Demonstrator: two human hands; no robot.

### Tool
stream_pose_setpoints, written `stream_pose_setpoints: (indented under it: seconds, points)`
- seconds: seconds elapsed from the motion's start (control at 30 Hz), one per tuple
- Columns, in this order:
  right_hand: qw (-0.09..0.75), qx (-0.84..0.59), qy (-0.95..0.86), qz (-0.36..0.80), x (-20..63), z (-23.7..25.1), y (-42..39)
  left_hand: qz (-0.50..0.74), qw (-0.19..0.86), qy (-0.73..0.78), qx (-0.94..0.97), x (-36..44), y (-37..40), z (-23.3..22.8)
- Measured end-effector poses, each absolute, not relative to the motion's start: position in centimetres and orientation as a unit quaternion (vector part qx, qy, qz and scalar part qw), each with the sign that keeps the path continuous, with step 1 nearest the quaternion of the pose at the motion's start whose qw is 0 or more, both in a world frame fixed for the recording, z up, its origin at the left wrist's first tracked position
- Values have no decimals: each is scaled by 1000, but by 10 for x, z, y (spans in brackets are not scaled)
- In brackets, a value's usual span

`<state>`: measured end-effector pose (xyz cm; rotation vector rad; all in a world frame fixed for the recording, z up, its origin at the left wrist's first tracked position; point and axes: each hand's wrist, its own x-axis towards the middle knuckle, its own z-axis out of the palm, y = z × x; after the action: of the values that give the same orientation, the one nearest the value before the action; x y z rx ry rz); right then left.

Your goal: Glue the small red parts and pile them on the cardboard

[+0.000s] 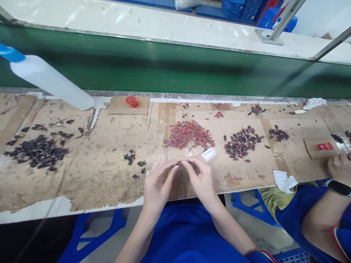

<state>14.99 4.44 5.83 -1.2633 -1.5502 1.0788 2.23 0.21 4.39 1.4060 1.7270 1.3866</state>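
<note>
My left hand (159, 180) and my right hand (199, 175) meet fingertip to fingertip over the cardboard-covered bench, pinching one small dark part (179, 163) between them. A small white tube (208, 154) sticks out behind my right hand, which seems to hold it too. Just beyond my hands lies a pile of small red parts (188, 134). To its right is a pile of dark-and-red parts (241, 143). A few loose dark pieces (130, 157) lie left of my hands.
A large heap of black parts (38, 151) sits at the left, under a white squeeze bottle (52, 82) with a blue cap. A red cap (132, 101) rests on cardboard. A green conveyor belt (175, 65) runs behind. A co-worker's hand (339, 167) is at the right.
</note>
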Motion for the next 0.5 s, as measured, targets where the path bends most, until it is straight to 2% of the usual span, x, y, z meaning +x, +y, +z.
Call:
stream_pose_setpoints:
  seconds: [0.23,0.4,0.5]
  points:
    - [398,-491,-687,359,154,61,43,508,243,626,539,21,2,47]
    - [368,-498,-677,399,153,59,40,511,295,627,508,22,1,45]
    - [377,-500,-665,407,152,57,37,525,331,629,468,23,1,43]
